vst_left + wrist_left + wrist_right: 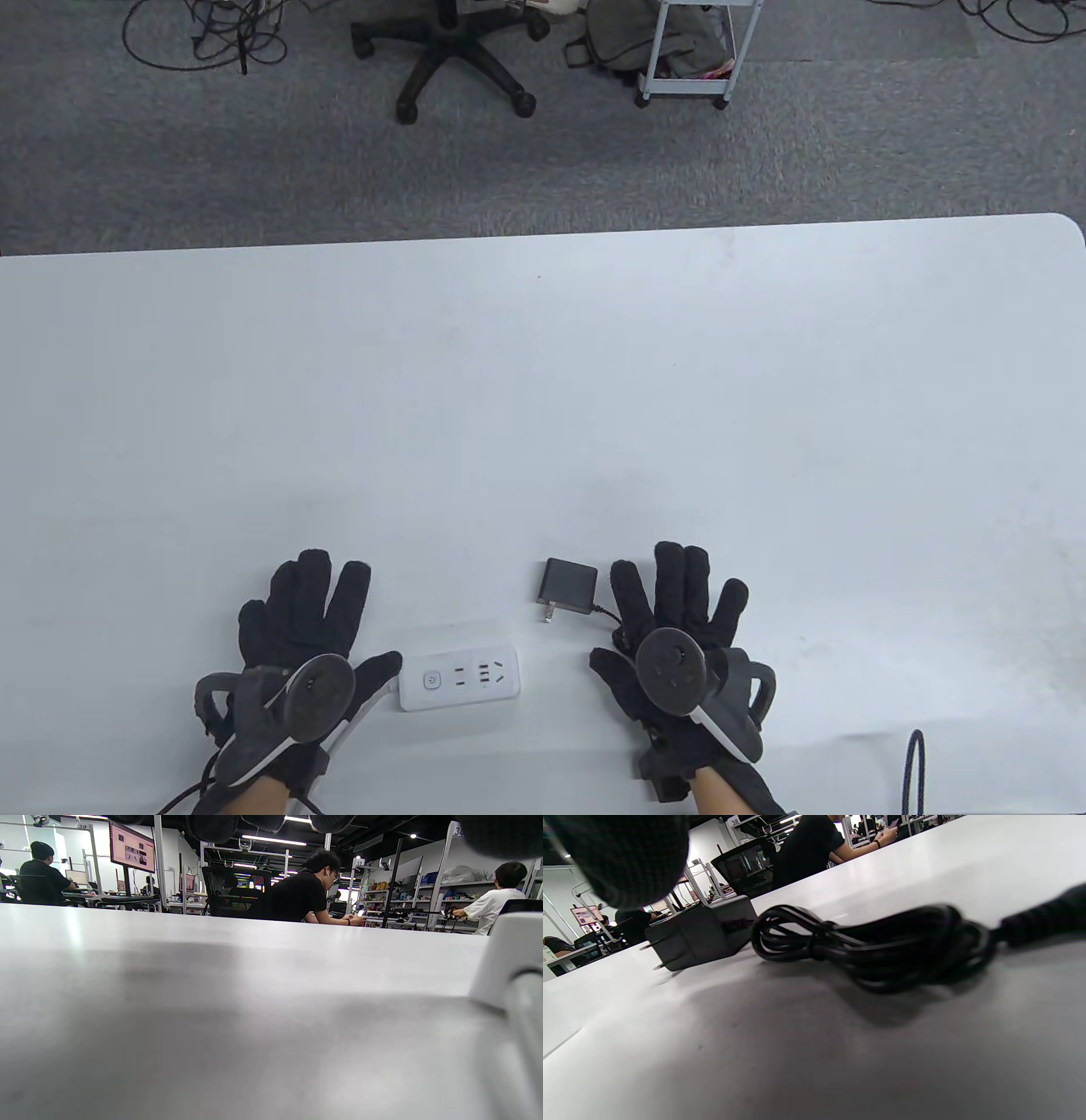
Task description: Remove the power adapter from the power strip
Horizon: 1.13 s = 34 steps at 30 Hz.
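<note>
A white power strip (459,677) lies flat near the table's front edge, its sockets empty; its end shows in the left wrist view (507,955). A black power adapter (568,587) lies on the table beyond it, prongs toward the front, unplugged. It also shows in the right wrist view (700,933) with its coiled black cable (874,946) under my right hand. My left hand (297,628) lies flat and open just left of the strip, thumb by its end. My right hand (679,620) lies flat and open just right of the adapter, holding nothing.
The white table (543,382) stretches far beyond the hands. A black cord (915,768) loops at the front right edge. Past the table's far edge are an office chair (458,51) and a small cart (691,51) on grey carpet.
</note>
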### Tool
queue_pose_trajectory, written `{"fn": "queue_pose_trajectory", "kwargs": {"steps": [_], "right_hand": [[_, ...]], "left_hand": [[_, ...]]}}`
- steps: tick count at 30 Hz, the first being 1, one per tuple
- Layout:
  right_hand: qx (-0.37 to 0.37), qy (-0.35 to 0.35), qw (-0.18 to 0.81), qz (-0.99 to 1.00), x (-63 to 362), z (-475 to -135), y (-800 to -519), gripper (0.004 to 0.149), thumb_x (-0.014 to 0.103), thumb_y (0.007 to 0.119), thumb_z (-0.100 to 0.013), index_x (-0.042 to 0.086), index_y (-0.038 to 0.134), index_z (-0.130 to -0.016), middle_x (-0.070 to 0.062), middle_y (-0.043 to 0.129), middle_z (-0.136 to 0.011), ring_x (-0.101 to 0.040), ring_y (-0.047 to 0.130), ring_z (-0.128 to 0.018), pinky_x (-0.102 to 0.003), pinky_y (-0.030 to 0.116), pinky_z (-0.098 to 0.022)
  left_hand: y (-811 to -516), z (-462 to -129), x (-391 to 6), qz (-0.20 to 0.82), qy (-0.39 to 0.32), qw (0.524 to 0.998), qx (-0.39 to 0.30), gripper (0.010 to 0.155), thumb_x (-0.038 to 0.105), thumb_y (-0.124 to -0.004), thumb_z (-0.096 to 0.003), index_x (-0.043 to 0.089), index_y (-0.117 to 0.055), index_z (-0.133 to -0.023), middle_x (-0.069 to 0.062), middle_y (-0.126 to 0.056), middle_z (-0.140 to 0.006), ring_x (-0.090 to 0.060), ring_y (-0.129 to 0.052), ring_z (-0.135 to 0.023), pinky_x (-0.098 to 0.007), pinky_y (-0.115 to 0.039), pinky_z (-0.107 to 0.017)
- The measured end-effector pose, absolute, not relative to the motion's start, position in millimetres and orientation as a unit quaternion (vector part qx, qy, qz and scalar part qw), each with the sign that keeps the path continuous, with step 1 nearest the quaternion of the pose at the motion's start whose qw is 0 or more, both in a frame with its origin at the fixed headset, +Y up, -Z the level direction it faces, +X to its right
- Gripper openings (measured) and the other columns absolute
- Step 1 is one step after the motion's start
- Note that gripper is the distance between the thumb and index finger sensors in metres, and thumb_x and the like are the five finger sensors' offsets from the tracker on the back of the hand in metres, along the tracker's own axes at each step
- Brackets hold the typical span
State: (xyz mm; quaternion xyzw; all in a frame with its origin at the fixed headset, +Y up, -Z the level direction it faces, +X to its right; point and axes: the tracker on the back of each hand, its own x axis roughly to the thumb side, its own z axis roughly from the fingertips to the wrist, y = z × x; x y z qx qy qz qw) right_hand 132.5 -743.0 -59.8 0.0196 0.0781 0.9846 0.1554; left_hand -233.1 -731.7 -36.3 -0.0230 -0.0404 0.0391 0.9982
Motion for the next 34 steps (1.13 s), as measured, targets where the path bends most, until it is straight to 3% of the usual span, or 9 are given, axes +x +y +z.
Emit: {"fn": "queue_pose_trajectory", "kwargs": {"steps": [34], "right_hand": [[0.017, 0.108, 0.191, 0.975, 134.9, -61.8, -746.4, 0.093, 0.064, 0.073, -0.035, 0.052, -0.001, -0.089, 0.007, -0.017, -0.104, -0.019, -0.013, -0.103, -0.056, -0.008, -0.069]], "left_hand": [[-738.1, -40.2, -240.3, 0.049, -0.038, 0.997, -0.051, 0.096, 0.074, -0.069, -0.0361, 0.034, -0.03, -0.114, -0.009, -0.024, -0.126, -0.046, -0.034, -0.116, -0.074, -0.038, -0.073]]}}
